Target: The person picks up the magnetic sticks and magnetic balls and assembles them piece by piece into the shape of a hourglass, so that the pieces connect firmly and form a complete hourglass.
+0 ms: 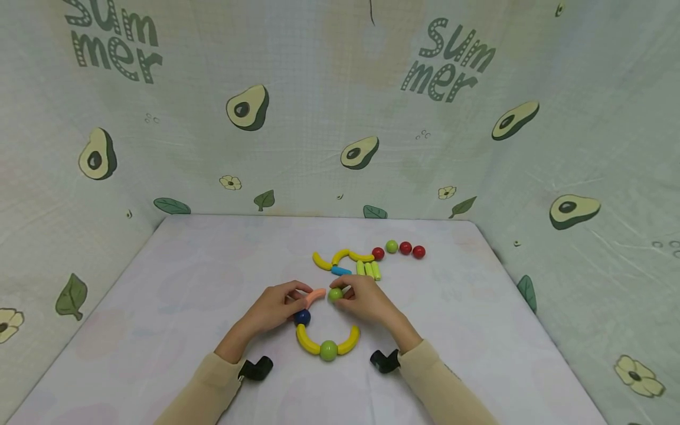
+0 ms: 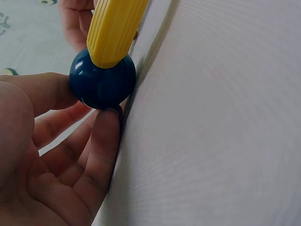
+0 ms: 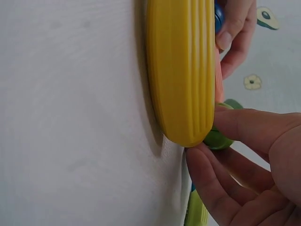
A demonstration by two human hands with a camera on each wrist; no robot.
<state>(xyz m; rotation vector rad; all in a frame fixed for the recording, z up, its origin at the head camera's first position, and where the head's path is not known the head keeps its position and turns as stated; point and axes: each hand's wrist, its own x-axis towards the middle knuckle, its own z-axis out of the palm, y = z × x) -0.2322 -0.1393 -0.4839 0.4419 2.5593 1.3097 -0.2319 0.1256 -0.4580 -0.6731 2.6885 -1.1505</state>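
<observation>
In the head view, my left hand [image 1: 276, 304] pinches a coral-coloured curved rod [image 1: 317, 294] at its lower end, close to a dark blue ball [image 1: 302, 317]. The left wrist view has that blue ball [image 2: 102, 80] in front of the fingertips, with a yellow curved rod [image 2: 117, 33] against it. My right hand [image 1: 366, 298] holds a green ball [image 1: 335, 294] between thumb and fingers, just right of the coral rod's upper end. Below the hands, a yellow curved rod [image 1: 307, 340], a larger green ball [image 1: 328, 351] and another yellow curved rod [image 1: 349, 340] form an arc.
Farther back lie several yellow curved rods [image 1: 340, 255], a blue rod [image 1: 341, 271] and short light-green rods [image 1: 369, 270]. A row of red balls [image 1: 405, 248] with one green ball [image 1: 391, 247] stands right of them. Printed cloth walls [image 1: 308, 189] border the white table [image 1: 175, 295].
</observation>
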